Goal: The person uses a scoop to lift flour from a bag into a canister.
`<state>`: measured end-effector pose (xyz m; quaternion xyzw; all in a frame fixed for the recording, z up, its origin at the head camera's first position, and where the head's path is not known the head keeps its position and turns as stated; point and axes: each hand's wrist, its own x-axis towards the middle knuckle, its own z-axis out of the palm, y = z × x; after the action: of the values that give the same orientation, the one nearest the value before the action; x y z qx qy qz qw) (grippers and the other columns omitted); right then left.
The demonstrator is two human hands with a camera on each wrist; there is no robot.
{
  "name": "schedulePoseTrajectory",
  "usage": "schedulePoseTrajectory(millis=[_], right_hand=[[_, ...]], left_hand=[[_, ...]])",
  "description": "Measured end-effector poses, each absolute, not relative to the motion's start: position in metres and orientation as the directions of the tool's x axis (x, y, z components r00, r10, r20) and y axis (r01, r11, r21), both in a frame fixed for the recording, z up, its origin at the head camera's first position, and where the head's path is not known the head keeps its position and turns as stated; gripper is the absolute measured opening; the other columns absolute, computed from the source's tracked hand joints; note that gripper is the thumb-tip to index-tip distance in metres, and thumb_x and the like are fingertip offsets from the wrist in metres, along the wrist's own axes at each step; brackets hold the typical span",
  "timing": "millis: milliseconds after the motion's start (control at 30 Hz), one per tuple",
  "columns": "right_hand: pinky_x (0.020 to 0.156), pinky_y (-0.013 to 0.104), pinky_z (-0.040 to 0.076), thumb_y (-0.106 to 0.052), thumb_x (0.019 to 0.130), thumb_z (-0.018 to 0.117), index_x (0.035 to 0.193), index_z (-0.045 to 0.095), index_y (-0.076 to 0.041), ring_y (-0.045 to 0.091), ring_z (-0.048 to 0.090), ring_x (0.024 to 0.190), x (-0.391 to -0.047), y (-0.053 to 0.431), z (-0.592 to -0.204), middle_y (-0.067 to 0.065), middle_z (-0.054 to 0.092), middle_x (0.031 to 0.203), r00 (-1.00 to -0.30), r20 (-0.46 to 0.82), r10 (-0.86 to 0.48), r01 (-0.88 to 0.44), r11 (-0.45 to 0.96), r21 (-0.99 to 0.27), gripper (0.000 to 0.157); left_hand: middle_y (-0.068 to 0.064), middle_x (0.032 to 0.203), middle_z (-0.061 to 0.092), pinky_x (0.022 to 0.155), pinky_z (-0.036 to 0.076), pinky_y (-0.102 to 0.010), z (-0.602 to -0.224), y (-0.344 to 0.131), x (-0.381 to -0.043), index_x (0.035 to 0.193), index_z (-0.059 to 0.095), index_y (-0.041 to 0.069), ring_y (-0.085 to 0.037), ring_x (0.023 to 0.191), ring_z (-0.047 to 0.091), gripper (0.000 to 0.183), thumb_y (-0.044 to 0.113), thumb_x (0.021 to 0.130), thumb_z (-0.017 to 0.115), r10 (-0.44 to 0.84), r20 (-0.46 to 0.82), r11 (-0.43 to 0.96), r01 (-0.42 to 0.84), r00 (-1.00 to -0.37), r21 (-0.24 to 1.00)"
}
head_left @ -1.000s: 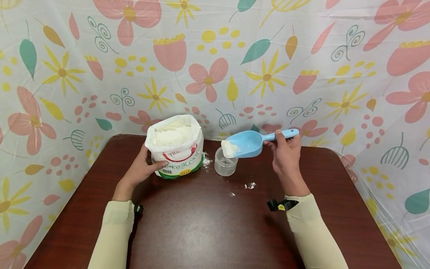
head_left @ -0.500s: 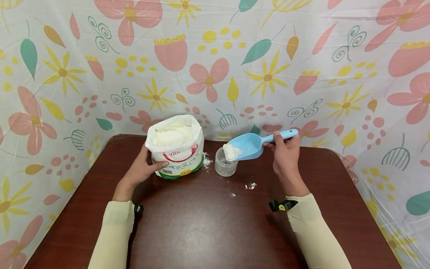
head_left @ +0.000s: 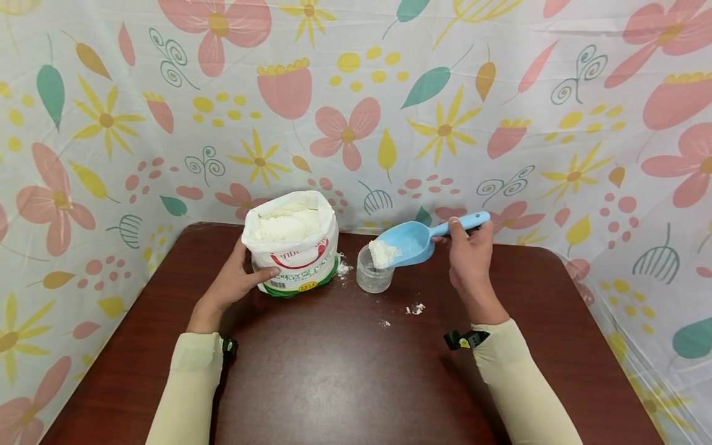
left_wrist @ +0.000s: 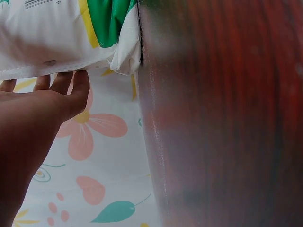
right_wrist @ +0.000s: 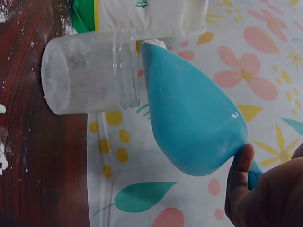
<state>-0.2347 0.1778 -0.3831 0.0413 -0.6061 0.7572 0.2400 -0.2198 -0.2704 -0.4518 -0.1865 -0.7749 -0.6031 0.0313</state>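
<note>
Scoop in blue sits right of centre in the head view, its handle gripped by the right hand. Its long axis slants from handle at upper right to lip at lower left, where white powder rests above the mouth of the clear jar, just apart from the rim. Of the 2 hands, the right is nearer the jar; the left hand holds the white bag, left of centre.

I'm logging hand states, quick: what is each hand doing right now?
Left hand: closed on the white bag, holding it at its side.
Right hand: closed, holding the blue scoop by its handle.
</note>
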Motion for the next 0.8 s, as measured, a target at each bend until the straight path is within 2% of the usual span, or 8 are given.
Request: schedulePoseTrajectory(millis=[300,467,633,800], right_hand=[[0.071,0.028,0.061,-0.007,0.110,0.055,0.118,0.040,-0.002,0.021,0.068,0.073,-0.2360,0.1750,-0.3852,0.016,0.055,0.101,-0.872,0.377,0.311,-0.430,-0.119,-0.895,0.017],[0.073,0.031,0.061,-0.008,0.110,0.055,0.123,0.038,0.004,0.026,0.068,0.075,-0.2354,0.1737,-0.3854,0.017,0.055,0.101,-0.873,0.387,0.298,-0.432,-0.104,-0.896,0.025],[0.073,0.031,0.062,-0.009,0.110,0.056,0.126,0.036,0.009,0.024,0.067,0.076,-0.2344,0.1724,-0.3841,0.016,0.055,0.101,-0.864,0.412,0.290,-0.451,-0.080,-0.889,0.031],[0.074,0.030,0.061,-0.011,0.110,0.055,0.120,0.040,0.000,0.022,0.067,0.078,-0.2337,0.1709,-0.3841,0.016,0.055,0.100,-0.865,0.417,0.279,-0.450,-0.066,-0.890,0.022]], left_hand=[[0.007,0.162,0.040,0.119,0.029,-0.048,-0.4505,-0.2704,-0.2187,0.168,0.015,0.045,-0.019,0.142,0.043,0.118,-0.001,0.086,0.086,0.255,0.275,0.193,0.327,-0.927,0.925],[0.006,0.162,0.041,0.118,0.031,-0.044,-0.4516,-0.2706,-0.2195,0.168,0.015,0.044,-0.019,0.142,0.043,0.117,-0.002,0.086,0.085,0.256,0.280,0.188,0.331,-0.925,0.925],[0.005,0.162,0.041,0.118,0.030,-0.044,-0.4523,-0.2708,-0.2200,0.168,0.015,0.044,-0.019,0.142,0.043,0.117,-0.003,0.086,0.085,0.257,0.283,0.180,0.333,-0.924,0.925],[0.007,0.163,0.039,0.119,0.029,-0.045,-0.4520,-0.2706,-0.2198,0.168,0.014,0.045,-0.019,0.143,0.042,0.117,-0.002,0.087,0.085,0.255,0.279,0.187,0.331,-0.926,0.925]])
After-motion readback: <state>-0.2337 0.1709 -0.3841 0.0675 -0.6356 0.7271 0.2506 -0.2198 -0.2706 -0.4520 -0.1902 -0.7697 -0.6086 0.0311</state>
